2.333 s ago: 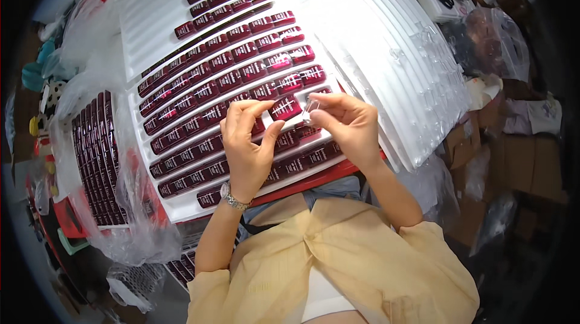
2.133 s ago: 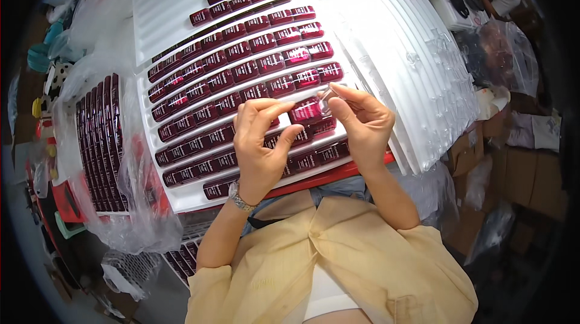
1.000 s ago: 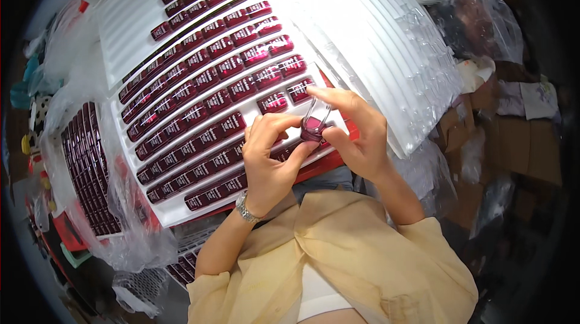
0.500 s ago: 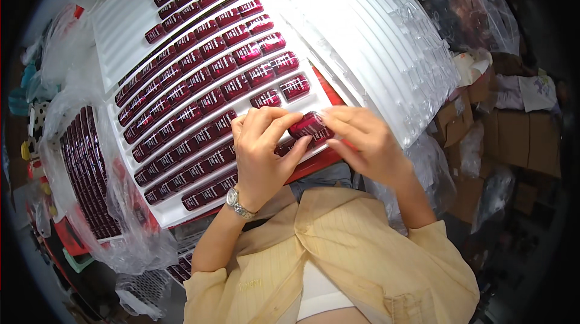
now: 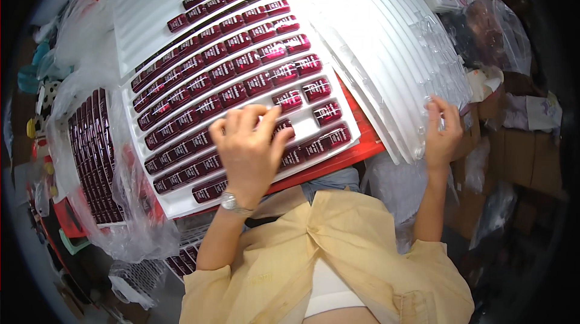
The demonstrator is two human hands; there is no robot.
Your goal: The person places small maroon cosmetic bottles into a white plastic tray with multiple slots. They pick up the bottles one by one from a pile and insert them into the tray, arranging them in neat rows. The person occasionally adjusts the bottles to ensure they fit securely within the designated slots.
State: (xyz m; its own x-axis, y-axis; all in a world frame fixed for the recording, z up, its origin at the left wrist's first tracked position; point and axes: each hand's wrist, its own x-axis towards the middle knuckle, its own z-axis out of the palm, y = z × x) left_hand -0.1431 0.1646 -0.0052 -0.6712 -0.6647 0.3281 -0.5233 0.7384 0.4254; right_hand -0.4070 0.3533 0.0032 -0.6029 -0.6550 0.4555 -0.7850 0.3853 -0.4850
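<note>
Rows of glossy dark red bottles (image 5: 232,94) with pale printing lie in the grooves of a white tray (image 5: 305,123). My left hand (image 5: 248,149) hovers over or rests on the near rows, thumb and fingers apart; some bottles are hidden beneath it. To its right, a single bottle (image 5: 328,113) lies near the tray's right edge, beside a gap in its row. My right hand (image 5: 443,131) is at the right edge of a stack of white ridged trays (image 5: 368,40). Its fingers are pinched around something small, clear and shiny that I cannot make out.
Clear plastic pieces (image 5: 438,52) line the right side of the stack. A red surface (image 5: 362,125) shows under the bottle tray. More bottles (image 5: 93,155) stand at left, partly covered by plastic wrap (image 5: 136,221). Cardboard boxes (image 5: 513,143) and plastic bags (image 5: 498,31) lie at right.
The bottle that both hands held now lies in the tray. My right hand has moved right to the white stack; my left hand has let go and opened. The view has shifted slightly.
</note>
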